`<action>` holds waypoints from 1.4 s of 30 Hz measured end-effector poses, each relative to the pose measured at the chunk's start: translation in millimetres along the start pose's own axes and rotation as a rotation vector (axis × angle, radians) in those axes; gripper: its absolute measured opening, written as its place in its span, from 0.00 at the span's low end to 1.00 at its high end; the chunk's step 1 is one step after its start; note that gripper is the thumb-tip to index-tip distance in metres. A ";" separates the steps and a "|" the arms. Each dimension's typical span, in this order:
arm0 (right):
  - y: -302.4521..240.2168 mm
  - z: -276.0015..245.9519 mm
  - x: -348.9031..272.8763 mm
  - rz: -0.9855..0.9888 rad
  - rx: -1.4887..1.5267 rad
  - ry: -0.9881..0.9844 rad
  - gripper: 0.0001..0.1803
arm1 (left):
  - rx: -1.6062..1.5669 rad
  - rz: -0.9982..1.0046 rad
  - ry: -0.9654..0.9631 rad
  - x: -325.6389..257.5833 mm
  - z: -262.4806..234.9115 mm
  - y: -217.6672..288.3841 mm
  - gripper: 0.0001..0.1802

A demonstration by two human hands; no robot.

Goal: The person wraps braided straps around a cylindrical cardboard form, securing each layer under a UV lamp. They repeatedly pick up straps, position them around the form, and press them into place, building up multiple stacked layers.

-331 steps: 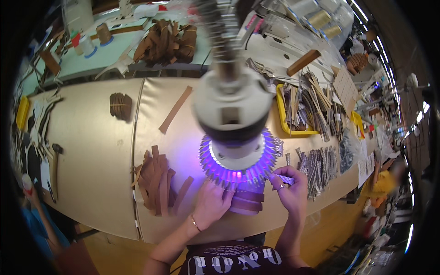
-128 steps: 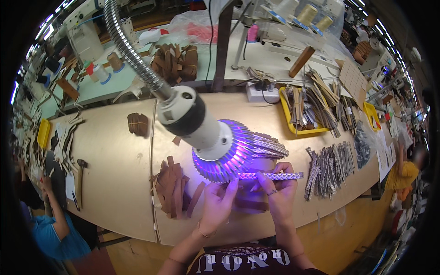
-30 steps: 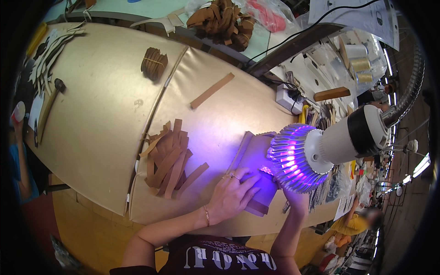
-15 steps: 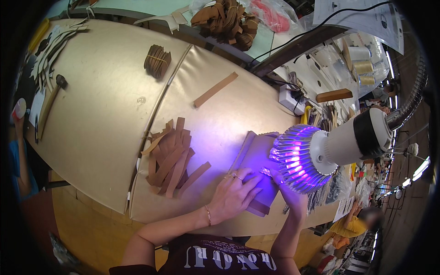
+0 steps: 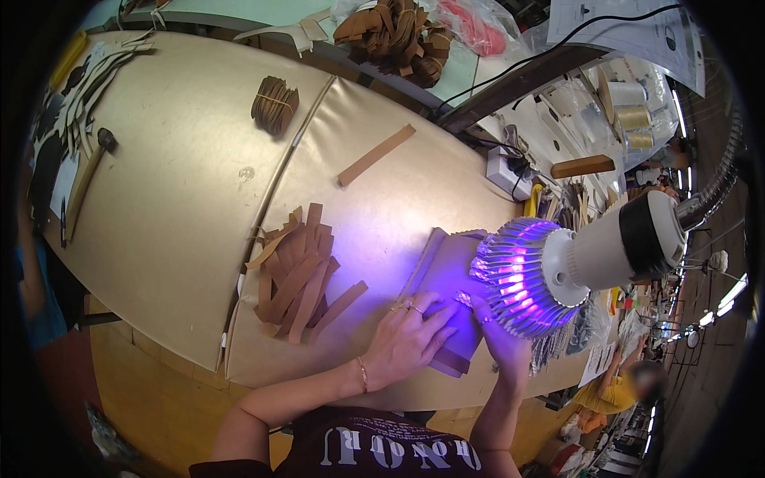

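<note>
A flat brown leather-like panel (image 5: 448, 267), tinted violet by the light, lies on the padded table under a ribbed lamp (image 5: 522, 275). My left hand (image 5: 408, 334) rests on its near left part, fingers stretched out and spread flat. My right hand (image 5: 504, 344) is at the panel's right side, beneath the lamp. One of its digits reaches toward a small shiny spot (image 5: 462, 298) on the panel, which I cannot make out. The lamp head covers most of the right hand's fingers. A darker strip (image 5: 450, 362) runs along the panel's near edge.
Loose brown strips (image 5: 299, 275) are heaped left of my hands. A single strip (image 5: 376, 155) and a banded bundle (image 5: 274, 107) lie farther off. A hammer (image 5: 92, 179) is at the far left. Thread cones (image 5: 633, 118) stand at the back right.
My right hand has shifted very slightly at the panel, while my left stays in place. At the far left, another person's arm and a round thing there have moved away from the table.
</note>
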State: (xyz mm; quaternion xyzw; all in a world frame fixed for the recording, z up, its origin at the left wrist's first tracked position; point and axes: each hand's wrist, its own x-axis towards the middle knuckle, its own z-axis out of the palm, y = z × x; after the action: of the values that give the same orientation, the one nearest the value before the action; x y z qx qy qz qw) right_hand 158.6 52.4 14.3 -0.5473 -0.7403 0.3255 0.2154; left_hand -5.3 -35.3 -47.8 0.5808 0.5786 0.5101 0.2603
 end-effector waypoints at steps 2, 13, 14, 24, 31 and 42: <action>3.2 2.5 -2.3 -0.028 -0.029 0.015 0.13 | -0.006 -0.007 -0.008 -0.1 -0.1 0.0 0.19; 9.8 3.5 -3.2 0.037 0.010 0.030 0.12 | -0.016 0.003 0.025 0.0 0.8 -1.1 0.19; 8.7 3.3 -3.1 0.022 -0.014 0.028 0.12 | -0.026 -0.010 0.014 -0.1 0.8 -1.2 0.19; -1.7 3.4 0.6 -0.039 -0.078 0.018 0.14 | -0.133 -0.083 -0.082 4.3 1.8 -8.5 0.22; -26.0 -23.9 6.3 0.060 -0.264 -0.012 0.16 | 0.036 0.012 -0.080 9.4 -5.0 -5.6 0.22; -25.2 -31.2 0.4 0.161 -0.324 -0.062 0.09 | 0.049 0.001 -0.026 8.2 -6.4 -1.1 0.22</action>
State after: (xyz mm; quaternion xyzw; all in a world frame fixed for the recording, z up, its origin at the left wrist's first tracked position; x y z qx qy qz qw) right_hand 162.6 55.8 54.1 -0.6222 -0.7430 0.2350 0.0748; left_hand -13.0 -29.2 -44.2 0.5938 0.5873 0.4883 0.2532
